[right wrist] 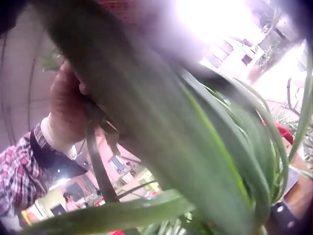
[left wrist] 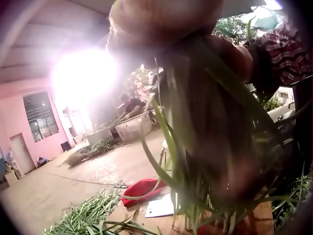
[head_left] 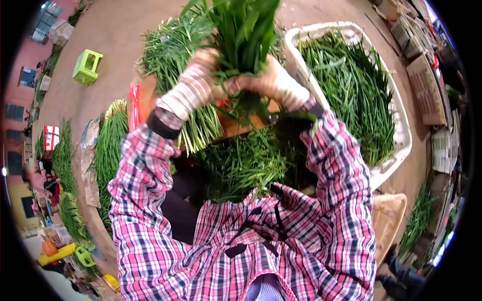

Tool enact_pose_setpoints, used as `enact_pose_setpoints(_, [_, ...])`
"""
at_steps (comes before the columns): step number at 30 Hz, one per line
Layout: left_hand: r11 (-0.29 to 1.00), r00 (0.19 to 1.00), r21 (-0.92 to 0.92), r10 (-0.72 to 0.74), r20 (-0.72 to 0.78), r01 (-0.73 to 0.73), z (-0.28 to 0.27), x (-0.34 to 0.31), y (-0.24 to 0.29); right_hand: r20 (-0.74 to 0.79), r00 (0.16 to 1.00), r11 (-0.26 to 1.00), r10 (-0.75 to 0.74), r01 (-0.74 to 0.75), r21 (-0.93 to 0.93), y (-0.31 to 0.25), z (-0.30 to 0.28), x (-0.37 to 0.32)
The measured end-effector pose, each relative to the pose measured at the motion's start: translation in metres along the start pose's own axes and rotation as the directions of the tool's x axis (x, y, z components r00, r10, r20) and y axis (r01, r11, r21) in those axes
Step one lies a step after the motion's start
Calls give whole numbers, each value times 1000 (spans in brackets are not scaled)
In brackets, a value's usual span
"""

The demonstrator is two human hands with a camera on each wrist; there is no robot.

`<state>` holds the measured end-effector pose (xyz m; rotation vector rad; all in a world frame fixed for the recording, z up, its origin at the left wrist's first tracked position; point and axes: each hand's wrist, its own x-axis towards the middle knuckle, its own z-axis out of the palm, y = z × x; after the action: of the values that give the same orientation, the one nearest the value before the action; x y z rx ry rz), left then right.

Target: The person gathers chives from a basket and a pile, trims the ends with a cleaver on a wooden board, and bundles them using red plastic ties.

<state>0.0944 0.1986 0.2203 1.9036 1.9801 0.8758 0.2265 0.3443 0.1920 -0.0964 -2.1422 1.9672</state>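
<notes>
A bunch of broad green leaves [head_left: 246, 35] stands upright between both hands in the head view. My left hand [head_left: 206, 70] curls round its left side and my right hand [head_left: 271, 83] grips its right side, the two meeting near the bunch's lower part. In the left wrist view, stalks [left wrist: 195, 147] hang below the blurred left hand [left wrist: 166, 19], over a wooden board [left wrist: 264, 215]. Leaves [right wrist: 161, 117] fill much of the right wrist view, with the left hand [right wrist: 68, 105] behind them.
A white crate [head_left: 404, 130] of green leaves stands on the right. Left of the hands lie a leafy pile [head_left: 168, 55], red ties [head_left: 134, 108] and a tied bundle [head_left: 113, 145]. Loose leaves [head_left: 246, 160] lie below the hands. A green stool [head_left: 86, 67] is further left.
</notes>
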Motion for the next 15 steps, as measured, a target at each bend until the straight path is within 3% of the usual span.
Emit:
enact_pose_setpoints(1, [998,999,-54,38,-12,-39,-3,2,2,44,999,997,27,-24,-78,-2,-3,5])
enact_pose_setpoints(3, [983,992,-136,112,-64,-120,-10,1,14,54,997,987,-47,38,154,-20,-4,-8])
enact_pose_setpoints(4, [974,983,-159,146,-108,-162,-17,0,27,68,997,991,-45,36,131,-25,-8,-8])
enact_pose_setpoints(5, [946,999,-324,-32,5,31,-30,-2,56,67,994,972,-90,73,224,-38,-6,-16])
enact_pose_setpoints(6, [947,952,-101,306,-4,-304,-37,-2,38,112,991,972,-74,46,230,-47,-7,-19])
enact_pose_setpoints(8, [918,920,-86,392,28,-388,-45,-3,30,188,982,981,-29,-8,194,-56,-8,-24])
enact_pose_setpoints(9, [948,988,-289,151,47,-131,-45,-8,44,217,976,987,7,-41,155,-60,-6,-26])
enact_pose_setpoints(10, [874,989,-468,-91,117,136,-42,-10,57,198,979,982,45,-80,173,-62,0,-30])
enact_pose_setpoints(12, [850,999,-526,2,51,25,-25,-6,69,306,951,998,47,-54,14,-69,6,-35])
enact_pose_setpoints(14, [836,999,-547,49,7,-37,-13,-6,88,334,937,949,104,-193,247,-60,12,-53])
enact_pose_setpoints(15, [954,969,-231,219,114,-188,-16,-25,71,418,904,985,-90,20,170,-37,17,-45])
